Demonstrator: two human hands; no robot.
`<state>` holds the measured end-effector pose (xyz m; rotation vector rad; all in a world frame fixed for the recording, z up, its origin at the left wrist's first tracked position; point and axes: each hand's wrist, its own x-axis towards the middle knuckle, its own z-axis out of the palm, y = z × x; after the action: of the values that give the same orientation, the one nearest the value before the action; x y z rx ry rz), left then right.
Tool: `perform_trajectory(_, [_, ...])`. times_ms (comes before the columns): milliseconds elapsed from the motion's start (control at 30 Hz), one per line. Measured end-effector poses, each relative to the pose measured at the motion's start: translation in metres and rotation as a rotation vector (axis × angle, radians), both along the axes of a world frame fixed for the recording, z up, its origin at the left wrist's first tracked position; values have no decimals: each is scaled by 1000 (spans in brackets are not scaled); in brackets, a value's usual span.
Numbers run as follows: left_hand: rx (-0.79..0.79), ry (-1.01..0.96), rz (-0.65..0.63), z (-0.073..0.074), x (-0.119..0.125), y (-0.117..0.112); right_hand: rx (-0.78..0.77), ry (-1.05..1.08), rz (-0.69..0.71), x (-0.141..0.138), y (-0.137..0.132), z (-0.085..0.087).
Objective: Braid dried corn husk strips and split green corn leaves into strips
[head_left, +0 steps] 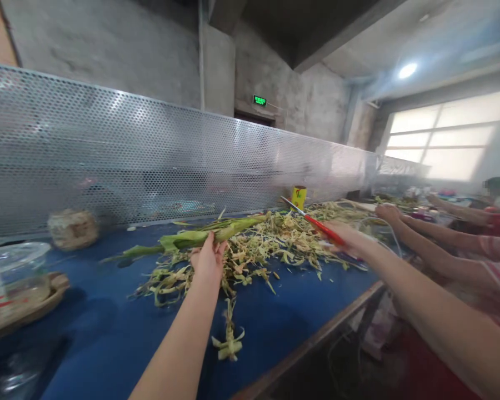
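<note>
My left hand (pixel 209 256) is closed around a long green leafy stalk (pixel 244 224), held sideways over a heap of pale yellow-green leaf trimmings (pixel 250 260). The stalk's leafy end points left. To the right, my right hand (pixel 345 238), smeared by motion, grips a red-handled knife (pixel 323 228). Its narrow metal blade points up and to the left, apart from the stalk. A loose trimmed piece (pixel 229 341) lies on the blue table (pixel 270 316) in front of the heap.
A perforated metal screen (pixel 150 155) runs along the table's back. A yellow can (pixel 299 197) stands by it. At left are a jar (pixel 72 229) and a clear plastic cup (pixel 19 272) in a shallow basket (pixel 60 284). Co-workers' arms (pixel 433 250) reach in at right.
</note>
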<state>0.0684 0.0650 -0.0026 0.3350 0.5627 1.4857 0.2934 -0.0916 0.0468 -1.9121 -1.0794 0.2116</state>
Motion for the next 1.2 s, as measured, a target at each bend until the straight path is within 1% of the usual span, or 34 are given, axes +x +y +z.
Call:
perform_trajectory(67, [-13, -25, 7, -2, 0, 0, 20, 135, 84, -22, -3, -19])
perform_trajectory(100, [-16, -35, 13, -3, 0, 0, 92, 363, 163, -33, -3, -27])
perform_trajectory(133, [-16, -42, 21, -4, 0, 1, 131, 539, 226, -44, -2, -32])
perform_trajectory(167, [-14, -49, 33, -6, 0, 2, 129, 666, 286, -54, 0, -37])
perform_trajectory(200, [-11, -55, 48, -8, 0, 3, 109, 743, 340, -63, 3, -39])
perform_trajectory(233, [-4, -61, 64, -9, -1, 5, 88, 761, 385, -71, 5, -41])
perform_trajectory(400, [41, -91, 121, -11, -5, 10, 86, 623, 555, -106, 11, -42])
perform_trajectory(467, [50, -95, 137, -10, -7, 11, 20, 577, 639, -116, 10, -42])
perform_trajectory(533, [58, -98, 156, -10, -8, 11, -106, 462, 665, -123, 9, -42])
perform_trajectory(633, [61, -101, 183, -11, -7, 11, -309, 217, 592, -126, 11, -40])
perform_trajectory(667, [56, -102, 188, -11, -7, 11, -342, 141, 570, -127, 12, -38])
perform_trajectory(767, [32, -111, 190, -10, -3, 10, -372, -80, 526, -128, 16, -31])
perform_trajectory(833, [31, -126, 178, -8, -1, 7, -406, -180, 475, -131, 18, -28])
perform_trajectory(900, [37, -142, 161, -6, 1, 3, -435, -209, 422, -133, 20, -29])
perform_trajectory(1000, [29, -158, 127, -3, 3, -4, -433, -218, 393, -135, 23, -37])
perform_trajectory(1100, [8, -166, 93, -2, 4, -9, -392, -251, 349, -135, 27, -45])
perform_trajectory(1200, [11, -171, 52, -1, 4, -11, -335, -258, 327, -133, 31, -46])
